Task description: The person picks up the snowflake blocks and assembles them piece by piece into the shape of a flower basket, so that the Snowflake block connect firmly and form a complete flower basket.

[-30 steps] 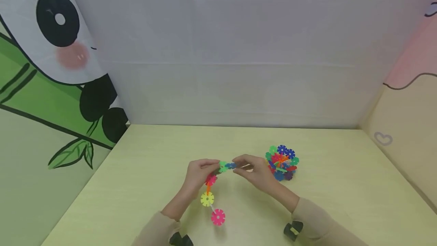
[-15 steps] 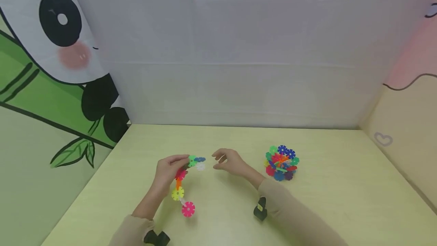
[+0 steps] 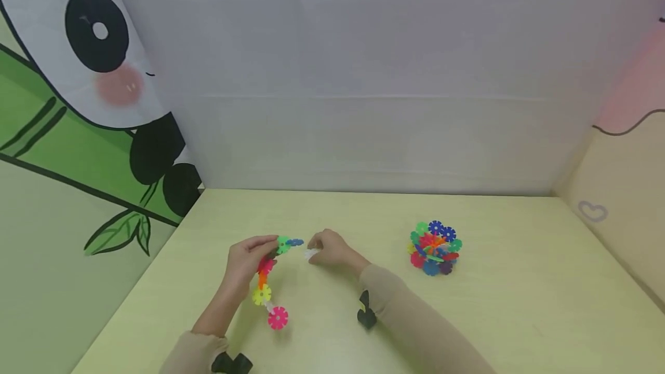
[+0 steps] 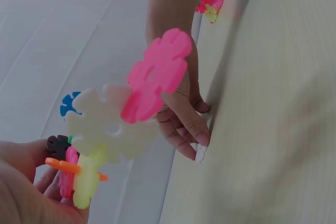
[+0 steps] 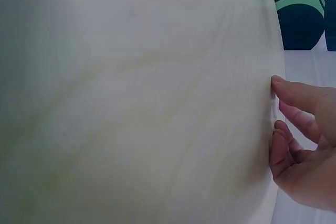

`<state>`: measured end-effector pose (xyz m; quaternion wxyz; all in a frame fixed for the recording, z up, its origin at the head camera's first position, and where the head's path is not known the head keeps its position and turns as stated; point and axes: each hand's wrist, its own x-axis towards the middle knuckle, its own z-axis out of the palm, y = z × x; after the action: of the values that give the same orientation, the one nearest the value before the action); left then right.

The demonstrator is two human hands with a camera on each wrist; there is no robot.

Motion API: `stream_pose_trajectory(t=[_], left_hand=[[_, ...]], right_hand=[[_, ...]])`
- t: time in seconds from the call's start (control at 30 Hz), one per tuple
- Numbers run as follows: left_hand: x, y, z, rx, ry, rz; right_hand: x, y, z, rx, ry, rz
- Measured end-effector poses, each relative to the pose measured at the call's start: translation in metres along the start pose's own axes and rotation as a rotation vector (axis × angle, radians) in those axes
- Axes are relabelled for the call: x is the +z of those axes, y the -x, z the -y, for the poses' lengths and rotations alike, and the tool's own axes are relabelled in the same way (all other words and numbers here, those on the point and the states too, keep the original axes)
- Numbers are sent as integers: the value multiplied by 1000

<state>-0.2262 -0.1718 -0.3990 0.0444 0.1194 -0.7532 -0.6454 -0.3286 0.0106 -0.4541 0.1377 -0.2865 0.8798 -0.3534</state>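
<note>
My left hand (image 3: 244, 261) holds a chain of slotted snowflake discs above the table. A green disc (image 3: 283, 244) and a blue disc (image 3: 295, 242) stick out to the right of its fingertips. Below the hand hang pink, orange, yellow and white discs, ending in a pink disc (image 3: 277, 317). In the left wrist view that pink end disc (image 4: 157, 74) looms close, and a black disc (image 4: 58, 145) sits by the left fingers. My right hand (image 3: 332, 249) pinches a white snowflake disc (image 3: 310, 253) at the tabletop, just right of the blue disc and apart from it.
A heap of colourful snowflake discs (image 3: 433, 250) lies on the pale table (image 3: 519, 293), right of my right hand. A white sheet (image 3: 363, 97) closes off the back. Cartoon-printed walls stand at both sides.
My right hand has come off the blue end of the chain, moved left and now pinches the white disc that lay on the table. My left hand has carried the chain left.
</note>
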Motion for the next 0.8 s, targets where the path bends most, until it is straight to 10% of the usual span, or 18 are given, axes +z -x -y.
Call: stream_pose_trajectory(t=[0.47, 0.8], left_hand=[[29, 18, -28, -75, 22, 29], [56, 22, -28, -25, 40, 84]], right_hand=[[-22, 41, 11, -35, 38, -64], [-51, 106, 20, 39, -574, -254]])
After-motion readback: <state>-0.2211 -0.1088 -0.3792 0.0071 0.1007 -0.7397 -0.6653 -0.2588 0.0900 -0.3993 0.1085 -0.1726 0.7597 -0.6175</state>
